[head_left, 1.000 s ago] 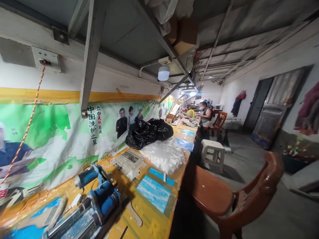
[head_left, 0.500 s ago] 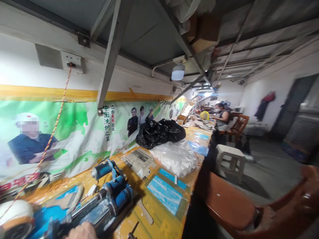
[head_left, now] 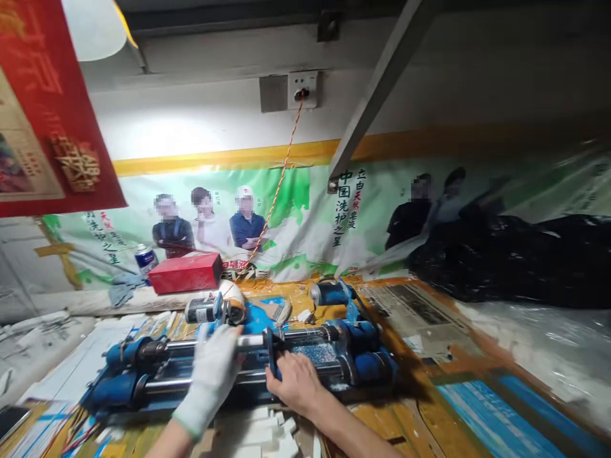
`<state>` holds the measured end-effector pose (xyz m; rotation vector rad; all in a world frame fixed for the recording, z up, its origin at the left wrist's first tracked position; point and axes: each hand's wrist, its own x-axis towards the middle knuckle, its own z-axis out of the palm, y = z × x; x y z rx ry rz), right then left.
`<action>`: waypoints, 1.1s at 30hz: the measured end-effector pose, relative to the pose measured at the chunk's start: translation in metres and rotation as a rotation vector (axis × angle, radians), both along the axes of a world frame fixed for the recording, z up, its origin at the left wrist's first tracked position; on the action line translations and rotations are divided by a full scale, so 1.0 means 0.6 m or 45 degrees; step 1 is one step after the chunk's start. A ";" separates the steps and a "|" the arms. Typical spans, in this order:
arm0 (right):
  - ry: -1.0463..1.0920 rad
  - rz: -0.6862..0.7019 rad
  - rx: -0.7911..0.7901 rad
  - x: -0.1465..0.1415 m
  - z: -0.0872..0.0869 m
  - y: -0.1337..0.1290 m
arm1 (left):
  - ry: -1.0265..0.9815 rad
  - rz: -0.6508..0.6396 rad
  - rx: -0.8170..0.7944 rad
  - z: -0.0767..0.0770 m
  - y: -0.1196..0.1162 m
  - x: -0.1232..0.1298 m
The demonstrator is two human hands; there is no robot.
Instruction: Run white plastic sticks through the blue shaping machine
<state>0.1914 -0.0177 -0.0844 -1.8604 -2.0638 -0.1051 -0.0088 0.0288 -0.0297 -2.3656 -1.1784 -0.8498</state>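
A blue bench machine (head_left: pixel 114 389) with shiny parallel steel rods lies across the worktable. My left hand (head_left: pixel 214 362), in a white knitted glove, reaches over the rods near the middle. Its fingers look curled; a short white piece (head_left: pixel 251 341) shows just beyond them along the rear rod, and whether they grip it is unclear. My right hand (head_left: pixel 296 381) is bare and closed against a blue upright plate (head_left: pixel 271 351) between the rods. Many white blocks (head_left: pixel 260 434) lie in front of the machine, below my hands.
Behind the machine are a motor (head_left: pixel 203 310), a red box (head_left: pixel 186 273), a spray can (head_left: pixel 146 262) and a blue cloth (head_left: pixel 125 289). Black plastic bags (head_left: pixel 515 257) and newspaper (head_left: pixel 420 315) lie to the right. A metal brace (head_left: pixel 377 83) slants down from above.
My view has swung left from the room's length to face the machine. The gloved left hand has come into view. The bare hand, earlier at the bottom edge, now shows fully at the blue plate.
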 end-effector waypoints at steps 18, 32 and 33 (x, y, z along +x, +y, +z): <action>0.026 0.190 -0.013 0.050 0.018 -0.004 | -3.115 -0.338 -1.631 -0.035 -0.022 0.105; 0.075 0.108 0.046 -0.006 0.012 0.000 | -2.470 -0.320 -1.372 -0.029 -0.032 0.093; 0.076 0.079 0.051 -0.012 0.009 -0.001 | -2.309 -0.317 -1.327 -0.027 -0.047 0.095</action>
